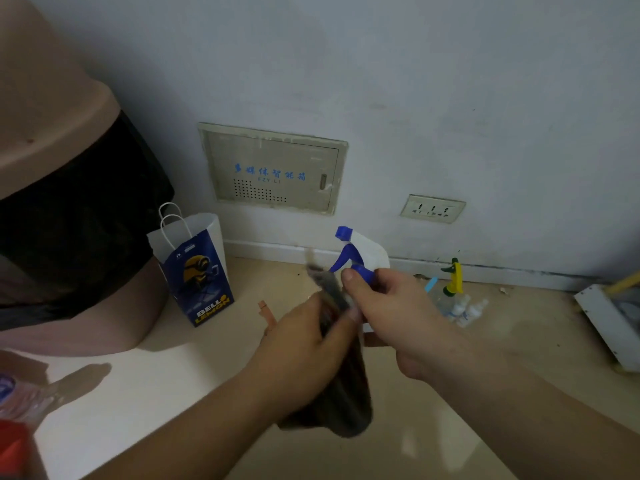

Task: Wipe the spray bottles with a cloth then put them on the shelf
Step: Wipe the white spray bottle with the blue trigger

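Bottle (369, 249) upright, nozzle (343, 233) leftward (cloth (346, 393) against body)

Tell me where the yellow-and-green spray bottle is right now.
Head view, right of centre: the yellow-and-green spray bottle stands on the floor by the skirting, below the wall socket, just beyond the right hand, with small white bottles beside it.

Both forearms extended forward, left hand (311, 344) clenched round dark cloth (343, 403), right hand (391, 306) apparently pinching spray bottle (372, 249) neck.
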The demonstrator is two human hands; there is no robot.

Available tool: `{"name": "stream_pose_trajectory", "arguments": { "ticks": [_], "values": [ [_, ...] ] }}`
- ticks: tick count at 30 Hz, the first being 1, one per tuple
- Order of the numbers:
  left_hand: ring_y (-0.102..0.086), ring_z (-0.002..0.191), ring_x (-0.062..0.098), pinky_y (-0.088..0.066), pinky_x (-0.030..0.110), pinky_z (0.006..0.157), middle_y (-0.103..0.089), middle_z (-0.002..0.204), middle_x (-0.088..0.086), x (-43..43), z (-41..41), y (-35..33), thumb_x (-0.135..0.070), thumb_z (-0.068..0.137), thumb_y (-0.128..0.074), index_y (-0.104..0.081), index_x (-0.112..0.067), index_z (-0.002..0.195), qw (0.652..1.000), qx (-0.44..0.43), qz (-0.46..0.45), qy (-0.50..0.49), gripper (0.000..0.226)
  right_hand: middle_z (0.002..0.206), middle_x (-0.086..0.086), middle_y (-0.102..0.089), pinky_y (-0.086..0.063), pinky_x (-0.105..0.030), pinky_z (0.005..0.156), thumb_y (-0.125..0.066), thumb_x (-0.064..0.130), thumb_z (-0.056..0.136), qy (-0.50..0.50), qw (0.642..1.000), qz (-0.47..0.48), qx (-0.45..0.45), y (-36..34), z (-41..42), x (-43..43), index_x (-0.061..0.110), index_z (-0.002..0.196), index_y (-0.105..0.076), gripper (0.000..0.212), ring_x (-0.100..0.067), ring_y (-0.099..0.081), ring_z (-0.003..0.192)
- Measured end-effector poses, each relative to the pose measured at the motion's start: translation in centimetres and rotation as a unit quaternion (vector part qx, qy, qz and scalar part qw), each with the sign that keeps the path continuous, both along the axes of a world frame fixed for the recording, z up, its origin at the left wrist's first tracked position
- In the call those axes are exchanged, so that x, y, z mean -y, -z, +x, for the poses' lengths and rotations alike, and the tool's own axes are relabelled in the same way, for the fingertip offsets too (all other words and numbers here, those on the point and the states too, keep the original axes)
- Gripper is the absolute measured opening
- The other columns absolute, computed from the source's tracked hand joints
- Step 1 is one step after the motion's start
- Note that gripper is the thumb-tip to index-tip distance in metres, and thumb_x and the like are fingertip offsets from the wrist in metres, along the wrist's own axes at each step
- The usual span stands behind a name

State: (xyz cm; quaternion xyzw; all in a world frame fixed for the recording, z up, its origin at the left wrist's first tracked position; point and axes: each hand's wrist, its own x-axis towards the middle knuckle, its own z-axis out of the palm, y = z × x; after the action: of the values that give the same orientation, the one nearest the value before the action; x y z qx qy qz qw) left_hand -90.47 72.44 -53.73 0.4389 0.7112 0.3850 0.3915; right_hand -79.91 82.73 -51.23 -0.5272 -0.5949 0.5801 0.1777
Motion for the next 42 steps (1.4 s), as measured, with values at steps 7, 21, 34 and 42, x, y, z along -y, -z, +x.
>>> {"name": "stream_pose_trajectory", "arguments": {
  "ticks": [7,21,34,42],
  "values": [
    [-0.059,0.097,-0.004,-0.055,0.028,0.087,-0.057,0.109,-0.021,0.8,1.3,0.8,-0.066,0.094,-0.046,-0.046,-0.046,0.117,0.989,-0.109,0.096,0.001,0.031,0.09,-0.003,-0.074,-0.061,-0.034,0.061,-0.066,0.043,0.099,-0.006,1.0,0.013,0.001,0.0,-0.1,-0.1,0.018,0.095,-0.071,0.025,-0.017,-0.071,0.085],
    [-0.066,0.098,0.001,-0.056,0.039,0.096,-0.067,0.107,-0.018,0.2,0.7,0.8,-0.081,0.086,-0.04,-0.049,-0.049,0.112,0.999,0.039,0.008,-0.029,0.042,0.107,-0.005,-0.077,-0.066,-0.048,0.08,-0.067,0.044,0.098,0.016,0.999,-0.04,-0.016,0.6,0.2,-1.3,0.019,0.11,-0.072,0.028,-0.026,-0.073,0.101],
    [-0.07,0.095,0.018,-0.057,0.04,0.088,-0.072,0.101,0.0,0.0,-0.6,-0.2,-0.059,0.097,-0.048,-0.063,-0.029,0.107,0.967,0.207,-0.035,-0.146,0.035,0.108,-0.006,-0.074,-0.064,-0.047,0.083,-0.065,0.04,0.101,0.028,0.999,-0.019,-0.034,-0.3,0.2,-1.4,0.018,0.11,-0.069,0.024,-0.025,-0.072,0.1],
    [-0.064,0.094,0.038,-0.053,0.042,0.078,-0.068,0.101,0.022,1.1,-1.6,-0.3,-0.027,0.098,-0.057,-0.068,-0.008,0.104,0.903,0.362,-0.105,-0.204,0.023,0.099,-0.006,-0.072,-0.058,-0.041,0.076,-0.065,0.035,0.101,0.022,0.998,-0.009,-0.052,-0.6,1.4,-2.4,0.012,0.103,-0.07,0.023,-0.023,-0.068,0.089]
  ]
}}
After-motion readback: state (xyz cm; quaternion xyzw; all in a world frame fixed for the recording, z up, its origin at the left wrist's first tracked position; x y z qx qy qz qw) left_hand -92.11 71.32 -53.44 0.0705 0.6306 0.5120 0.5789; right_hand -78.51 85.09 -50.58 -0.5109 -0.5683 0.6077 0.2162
